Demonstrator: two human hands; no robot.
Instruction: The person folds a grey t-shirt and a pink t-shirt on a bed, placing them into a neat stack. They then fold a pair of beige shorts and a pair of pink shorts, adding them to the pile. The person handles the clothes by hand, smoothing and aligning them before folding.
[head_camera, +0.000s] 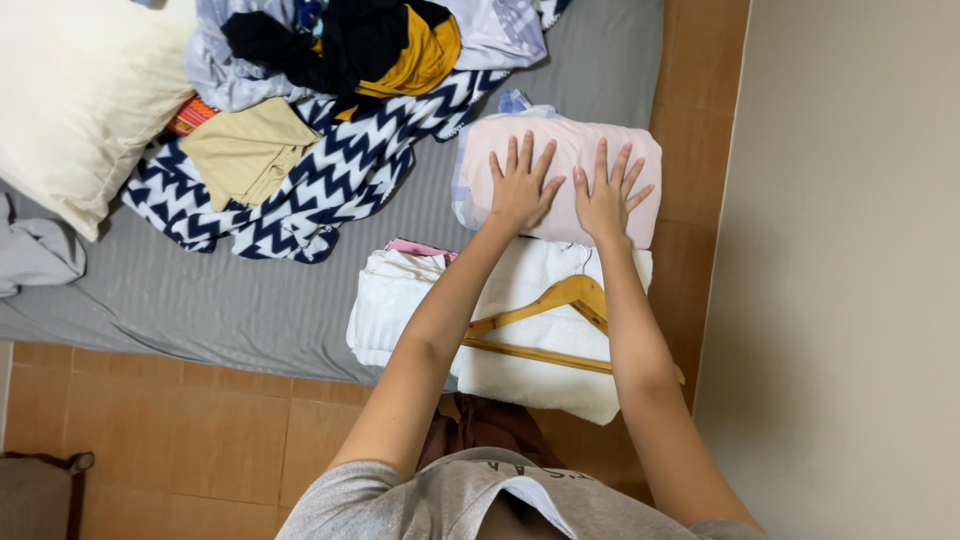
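Palms down, both hands lie flat with fingers spread on a folded pale pink cloth bundle (560, 175), gripping nothing. The left hand (521, 188) covers the bundle's middle; the right hand (606, 198) rests just beside it, nearer the bundle's right end. The bundle sits directly under both hands, its long axis running crosswise to the forearms, from left to right, so each hand is about equally close to it. A bit of blue-and-white fabric (513, 101) peeks out past the fingertips at the bundle's far left corner. Toward the wrists, touching the bundle's near edge, lies a stack of folded white towels (520, 290) with a wooden clothes hanger (545, 312) on top, under the forearms. All of this rests on a grey-sheeted bed (200, 290). Further left of the left hand sprawl a navy-and-white zigzag blanket (330, 170), a folded tan garment (250, 150), a heap of mixed clothes (350, 45), and a cream pillow (80, 90).
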